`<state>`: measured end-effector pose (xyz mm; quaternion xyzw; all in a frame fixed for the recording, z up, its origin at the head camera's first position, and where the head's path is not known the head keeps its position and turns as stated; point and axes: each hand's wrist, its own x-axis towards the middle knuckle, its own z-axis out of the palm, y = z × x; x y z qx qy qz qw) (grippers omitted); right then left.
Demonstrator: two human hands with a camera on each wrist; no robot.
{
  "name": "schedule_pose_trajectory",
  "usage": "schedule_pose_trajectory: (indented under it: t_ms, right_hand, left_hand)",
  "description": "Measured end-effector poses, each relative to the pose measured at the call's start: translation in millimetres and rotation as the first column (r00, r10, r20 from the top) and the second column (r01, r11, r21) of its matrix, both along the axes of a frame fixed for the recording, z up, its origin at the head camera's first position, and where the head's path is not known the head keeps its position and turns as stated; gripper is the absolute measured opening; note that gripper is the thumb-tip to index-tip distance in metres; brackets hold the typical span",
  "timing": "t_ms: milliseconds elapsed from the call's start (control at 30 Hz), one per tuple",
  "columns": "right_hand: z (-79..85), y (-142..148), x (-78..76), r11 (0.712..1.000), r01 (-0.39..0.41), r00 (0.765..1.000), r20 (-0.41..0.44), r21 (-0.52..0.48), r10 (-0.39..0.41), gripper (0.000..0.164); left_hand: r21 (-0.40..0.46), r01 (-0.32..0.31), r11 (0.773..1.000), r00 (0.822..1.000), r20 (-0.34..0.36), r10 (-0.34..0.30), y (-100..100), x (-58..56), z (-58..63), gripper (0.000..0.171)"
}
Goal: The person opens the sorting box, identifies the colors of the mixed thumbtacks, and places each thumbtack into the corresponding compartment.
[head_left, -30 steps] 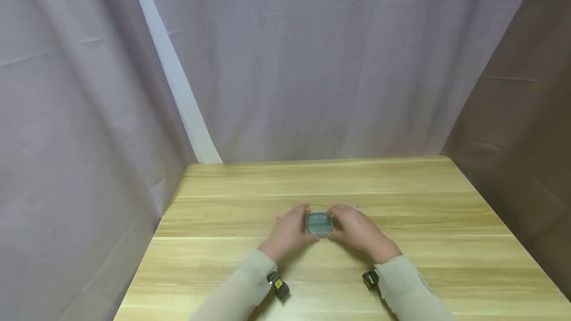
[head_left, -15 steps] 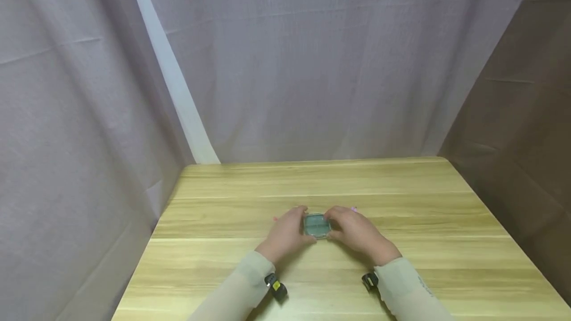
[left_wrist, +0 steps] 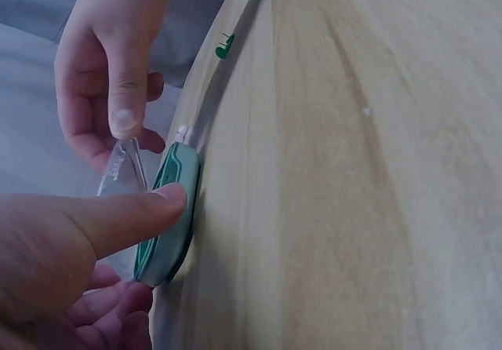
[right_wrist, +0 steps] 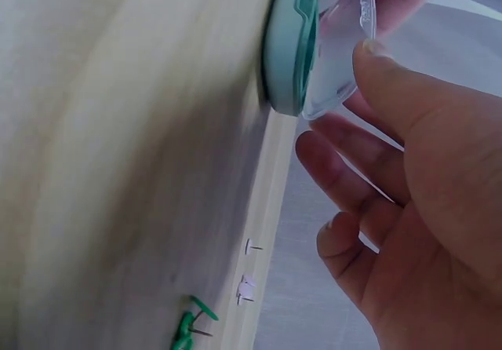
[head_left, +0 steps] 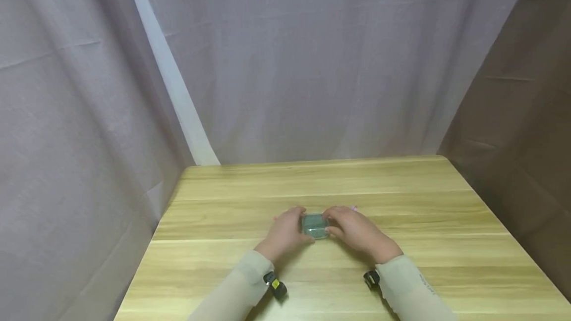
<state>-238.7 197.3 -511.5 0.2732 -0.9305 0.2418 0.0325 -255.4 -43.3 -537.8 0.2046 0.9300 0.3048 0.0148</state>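
A small green box (head_left: 314,226) with a clear lid lies on the table between both hands. My left hand (head_left: 284,234) holds its body from the left; in the left wrist view the thumb (left_wrist: 149,213) presses along the near side of the box (left_wrist: 188,169), with fingers curled at its end. From the right, my right hand (head_left: 359,230) pinches the edge of the transparent lid (right_wrist: 341,63) between thumb and fingertips. The lid stands tilted away from the green base (right_wrist: 284,60) in the right wrist view. The box's inside is mostly hidden.
Green thumbtacks (right_wrist: 187,330) and pale purple thumbtacks (right_wrist: 246,289) lie on the wooden table (head_left: 214,261) beyond the right hand. A small pink bit (head_left: 275,218) shows beside the left hand. Grey curtains (head_left: 285,63) hang behind and to the sides.
The clear lid has tilted up from the box at the right hand's fingers, and a bright reflection now crosses it. Both hands stay almost in place around the box.
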Motion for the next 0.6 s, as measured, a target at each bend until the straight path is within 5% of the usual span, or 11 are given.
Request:
schedule_pose_trajectory:
  t_ms: [300, 600]
  right_hand:
    - [2.9, 1, -10.9, 0.996, 0.003, 0.992, 0.123, -0.086, 0.008, 0.02]
    - [5.2, -2, -30.1, 0.993, 0.073, 0.99, 0.129, -0.088, -0.061, 0.026]
  left_hand:
    - [0.008, -0.01, 1.0, 0.999, 0.031, 0.01, -3, 1.0, -1.3, 0.092]
    - [0.048, 0.016, 0.999, 0.999, 0.039, -0.018, -3, 0.2, -3.7, 0.081]
